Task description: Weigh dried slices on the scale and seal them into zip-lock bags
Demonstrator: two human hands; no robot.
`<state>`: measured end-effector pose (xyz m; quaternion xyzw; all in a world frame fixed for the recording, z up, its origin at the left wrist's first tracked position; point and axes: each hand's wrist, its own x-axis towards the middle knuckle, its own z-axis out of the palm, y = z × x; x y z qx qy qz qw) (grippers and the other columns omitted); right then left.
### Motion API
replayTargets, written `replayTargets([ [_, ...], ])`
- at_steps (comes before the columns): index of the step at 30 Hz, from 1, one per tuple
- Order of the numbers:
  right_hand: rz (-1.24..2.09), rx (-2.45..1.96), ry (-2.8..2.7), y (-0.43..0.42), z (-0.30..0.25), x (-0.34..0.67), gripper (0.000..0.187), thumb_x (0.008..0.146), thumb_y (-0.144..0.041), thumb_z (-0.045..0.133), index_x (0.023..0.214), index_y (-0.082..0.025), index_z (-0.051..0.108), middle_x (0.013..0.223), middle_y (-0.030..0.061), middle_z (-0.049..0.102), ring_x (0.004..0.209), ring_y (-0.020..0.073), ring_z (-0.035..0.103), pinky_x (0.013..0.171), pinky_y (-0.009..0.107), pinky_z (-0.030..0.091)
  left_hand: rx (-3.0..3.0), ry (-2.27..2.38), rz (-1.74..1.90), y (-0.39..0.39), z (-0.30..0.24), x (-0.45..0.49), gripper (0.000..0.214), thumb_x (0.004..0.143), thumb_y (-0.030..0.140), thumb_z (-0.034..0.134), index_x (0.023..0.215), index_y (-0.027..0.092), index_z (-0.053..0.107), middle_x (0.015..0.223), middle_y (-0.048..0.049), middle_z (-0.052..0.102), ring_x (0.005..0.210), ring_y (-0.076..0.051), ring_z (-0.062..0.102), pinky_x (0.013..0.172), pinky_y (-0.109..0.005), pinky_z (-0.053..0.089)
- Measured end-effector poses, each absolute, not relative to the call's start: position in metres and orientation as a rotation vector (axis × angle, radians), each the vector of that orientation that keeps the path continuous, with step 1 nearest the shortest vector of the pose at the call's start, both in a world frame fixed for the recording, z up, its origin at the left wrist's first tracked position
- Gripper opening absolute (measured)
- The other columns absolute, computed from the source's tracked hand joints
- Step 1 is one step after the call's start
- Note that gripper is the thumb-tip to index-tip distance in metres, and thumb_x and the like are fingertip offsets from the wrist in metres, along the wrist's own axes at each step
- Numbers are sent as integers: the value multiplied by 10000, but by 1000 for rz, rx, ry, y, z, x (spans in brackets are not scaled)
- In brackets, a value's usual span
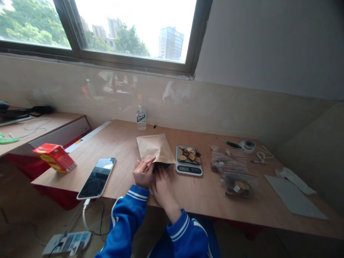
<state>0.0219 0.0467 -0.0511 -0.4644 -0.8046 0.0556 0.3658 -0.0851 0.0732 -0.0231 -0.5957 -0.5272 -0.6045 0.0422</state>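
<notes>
1. Kraft-paper bag (pixel 156 148), matte brown and squarish, lies softly creased toward the front edge of the tabletop (pixel 206 200), left of its middle, its dark mouth turned to that edge.
2. Left hand (pixel 143 173) touches the left of the mouth, forefinger laid over the paper, other fingers curled; I cannot tell whether they pinch it. Right hand (pixel 162 188) has straight fingers side by side, tips hidden at the opening; whether they grip anything cannot be told.
3. Glossy, flat phone (pixel 97 178) reaches the front edge near the left corner, joined to a smooth white cable (pixel 86 211).
4. Clear, crinkled plastic bags (pixel 239 182) with red seal lines overlap on the right half, dark and tan pieces inside.
5. Boxy red-and-yellow carton (pixel 56 157) stands by the left corner.
6. White scale (pixel 185 173), round-cornered, sits just right of the paper bag, its pan bearing curled, rough-edged dried slices (pixel 189 154).
7. Slim screwdriver (pixel 233 144) lies near the far edge, toward the right.
8. Transparent bottle (pixel 141 118) stands upright at the far edge, left of middle, in front of glossy wall tiles (pixel 215 109).
</notes>
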Motion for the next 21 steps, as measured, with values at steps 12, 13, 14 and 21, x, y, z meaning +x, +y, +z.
replayTargets([
  [12, 285, -1080, -1928, 40, -41, 39, 408, 843, -42, 388, 1144, -186, 624, 1100, 102, 636, 1037, 233, 558, 928, 407, 476, -1811, -1595, -1808, 73, -21, -86, 172, 819, 258, 592, 926, 254, 727, 845, -16, 739, 646, -147, 592, 604, -268, 466],
  [13, 297, -1076, -1897, 39, -40, 39, 399, 843, -40, 389, 1114, -196, 636, 1075, 93, 643, 1017, 228, 565, 914, 401, 484, -1812, -1590, -1810, 73, -21, -86, 174, 819, 258, 592, 931, 255, 726, 847, -15, 739, 645, -148, 589, 601, -267, 466],
  [14, 314, -1072, -1866, 37, -39, 40, 392, 845, -38, 386, 1093, -204, 641, 1062, 86, 647, 1007, 221, 570, 906, 394, 489, -1809, -1586, -1812, 74, -22, -87, 176, 818, 256, 594, 936, 255, 725, 851, -14, 739, 644, -148, 584, 601, -265, 466],
  [21, 340, -1069, -1624, 21, -14, 62, 294, 904, -103, 391, 1084, -206, 599, 1064, 71, 636, 1036, 173, 580, 925, 340, 483, -1791, -1611, -1805, 75, -26, -86, 194, 815, 233, 596, 960, 258, 722, 895, -10, 737, 669, -157, 573, 655, -276, 477],
])
